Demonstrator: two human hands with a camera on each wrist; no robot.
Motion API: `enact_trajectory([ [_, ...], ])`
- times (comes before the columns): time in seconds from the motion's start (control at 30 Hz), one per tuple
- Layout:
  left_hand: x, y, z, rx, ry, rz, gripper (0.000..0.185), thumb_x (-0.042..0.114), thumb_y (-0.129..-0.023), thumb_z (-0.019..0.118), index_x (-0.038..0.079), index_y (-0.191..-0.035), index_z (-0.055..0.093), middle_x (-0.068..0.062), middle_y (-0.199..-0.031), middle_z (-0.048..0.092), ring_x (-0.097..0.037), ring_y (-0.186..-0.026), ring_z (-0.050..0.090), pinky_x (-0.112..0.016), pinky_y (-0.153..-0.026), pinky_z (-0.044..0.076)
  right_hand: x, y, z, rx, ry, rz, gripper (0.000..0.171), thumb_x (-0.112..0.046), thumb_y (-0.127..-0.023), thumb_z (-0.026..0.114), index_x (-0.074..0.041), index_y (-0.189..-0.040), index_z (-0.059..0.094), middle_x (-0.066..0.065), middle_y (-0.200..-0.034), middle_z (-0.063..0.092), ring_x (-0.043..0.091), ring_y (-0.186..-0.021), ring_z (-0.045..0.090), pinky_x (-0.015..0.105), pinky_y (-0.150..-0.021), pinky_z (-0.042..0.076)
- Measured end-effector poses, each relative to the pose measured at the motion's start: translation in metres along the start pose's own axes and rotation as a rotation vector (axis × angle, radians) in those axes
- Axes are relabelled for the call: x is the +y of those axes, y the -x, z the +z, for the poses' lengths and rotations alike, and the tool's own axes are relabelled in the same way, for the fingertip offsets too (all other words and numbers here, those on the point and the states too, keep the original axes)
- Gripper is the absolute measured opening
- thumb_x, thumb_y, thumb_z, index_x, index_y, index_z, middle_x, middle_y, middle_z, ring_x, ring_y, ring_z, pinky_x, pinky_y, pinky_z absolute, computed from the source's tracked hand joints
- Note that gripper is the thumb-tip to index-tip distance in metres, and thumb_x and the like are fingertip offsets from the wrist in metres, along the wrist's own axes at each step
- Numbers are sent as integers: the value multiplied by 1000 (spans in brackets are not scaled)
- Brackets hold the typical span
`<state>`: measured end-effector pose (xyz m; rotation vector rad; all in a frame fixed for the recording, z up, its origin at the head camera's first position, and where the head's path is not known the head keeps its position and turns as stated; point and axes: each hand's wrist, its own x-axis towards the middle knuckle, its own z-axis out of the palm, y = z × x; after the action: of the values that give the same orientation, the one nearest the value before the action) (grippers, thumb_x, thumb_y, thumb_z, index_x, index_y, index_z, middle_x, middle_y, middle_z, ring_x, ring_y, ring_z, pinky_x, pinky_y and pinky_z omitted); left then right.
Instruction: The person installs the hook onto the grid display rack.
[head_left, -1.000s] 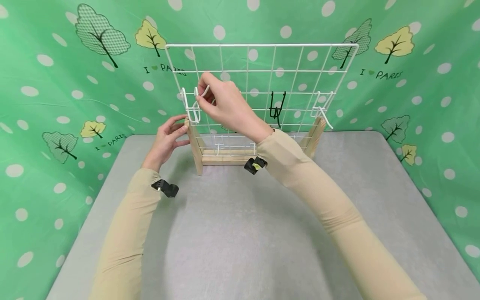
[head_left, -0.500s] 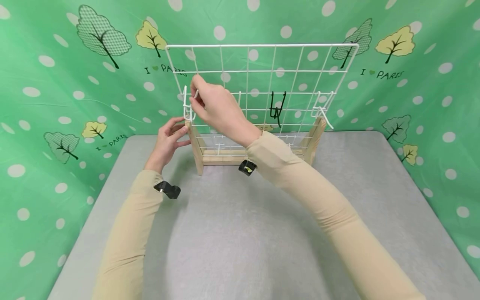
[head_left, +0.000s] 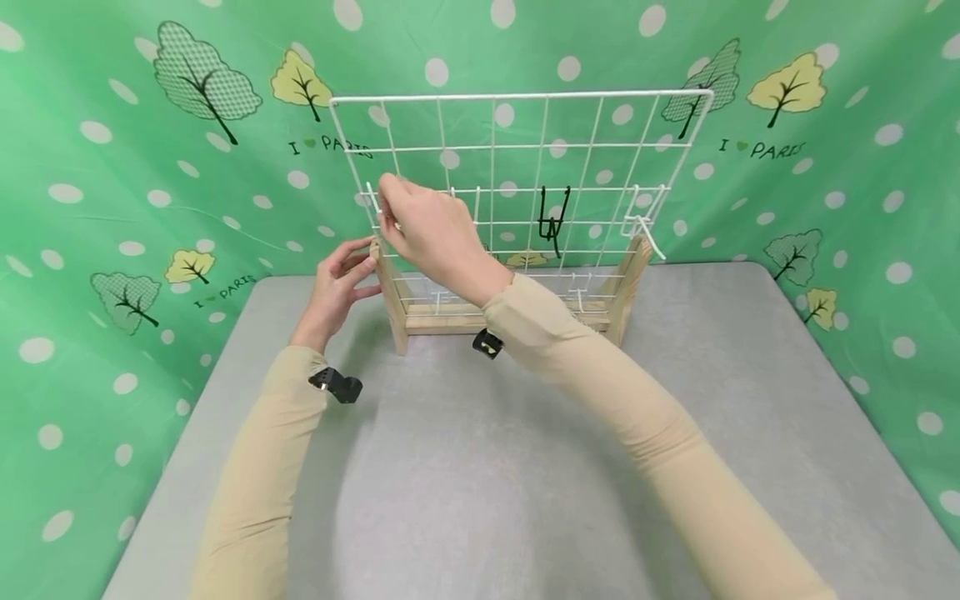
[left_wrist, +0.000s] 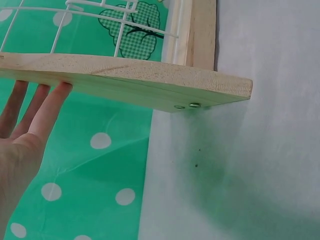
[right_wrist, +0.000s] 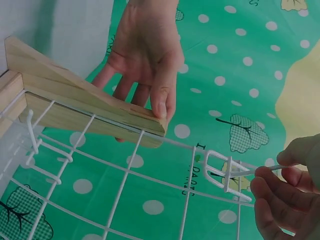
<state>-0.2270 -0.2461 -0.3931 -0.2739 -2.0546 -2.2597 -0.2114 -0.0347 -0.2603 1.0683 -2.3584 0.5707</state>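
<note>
My right hand (head_left: 435, 229) pinches the prong of a white wire hook (right_wrist: 217, 170) between thumb and fingers. The hook's looped frame overlaps the left side of a white wire grid (head_left: 517, 96), and the hand covers most of it in the head view. My left hand (head_left: 337, 287) holds the upper end of the stand's left wooden leg (right_wrist: 95, 95). In the right wrist view its thumb lies at the leg's end and its fingers reach behind; in the left wrist view several fingertips (left_wrist: 64, 86) touch the outer face.
A black hook (head_left: 551, 223) hangs right of the grid's middle, and another white hook (head_left: 642, 223) near its right side. Smaller white hooks (head_left: 577, 296) sit low. A wooden crossbar (head_left: 442, 324) joins the legs on the grey table (head_left: 480, 467), before a green dotted cloth (head_left: 112, 208).
My right hand has moved left and slightly down with the white hook, toward the grid's left edge. My left hand stays at the wooden leg.
</note>
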Motion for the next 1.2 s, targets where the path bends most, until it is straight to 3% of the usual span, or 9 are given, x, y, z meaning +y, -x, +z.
enact_trajectory([
  [0.43, 0, -1, 0, -15, 10, 5, 32, 11, -98, 58, 20, -128, 60, -8, -121, 55, -24, -114, 52, -33, -78, 58, 0, 11, -1, -61, -13, 7, 7, -15, -91, 61, -10, -89, 56, -2, -81, 60, 13, -62, 47, 24, -48, 34],
  [0.6, 2, 1, 3, -19, -56, -7, 37, 16, -100, 55, 19, -136, 53, -11, -130, 49, -29, -122, 46, -38, -88, 55, 3, 20, -8, -57, -129, -7, 8, -14, -90, 64, -8, -93, 59, -1, -89, 62, 15, -84, 54, 21, -70, 45],
  [0.7, 2, 1, 4, -8, -100, -8, 40, 20, -101, 54, 18, -140, 48, -16, -136, 46, -31, -126, 44, -43, -93, 52, 5, 25, -15, -20, -209, -15, 10, -11, -90, 66, -6, -95, 60, 2, -94, 63, 17, -98, 54, 21, -85, 45],
  [0.77, 2, 2, 5, -3, -121, -2, 43, 21, -101, 53, 17, -143, 45, -20, -141, 43, -33, -128, 43, -46, -97, 49, 7, 28, -17, 10, -242, -18, 9, -9, -89, 66, -4, -95, 61, 5, -95, 63, 19, -99, 54, 21, -89, 43],
  [1.03, -7, 10, -1, 22, -249, 1, 55, 25, -100, 55, 19, -151, 34, -22, -146, 37, -39, -129, 42, -51, -101, 44, 16, 48, -22, 150, -333, -31, 9, -2, -86, 66, 0, -95, 63, 8, -92, 63, 21, -87, 53, 23, -76, 45],
  [1.2, -14, 17, -9, 23, -355, -7, 59, 28, -100, 55, 17, -153, 29, -21, -149, 34, -41, -131, 38, -53, -106, 38, 24, 63, -23, 218, -377, -27, 9, 3, -85, 65, 1, -93, 62, 9, -91, 63, 22, -87, 54, 23, -73, 48],
])
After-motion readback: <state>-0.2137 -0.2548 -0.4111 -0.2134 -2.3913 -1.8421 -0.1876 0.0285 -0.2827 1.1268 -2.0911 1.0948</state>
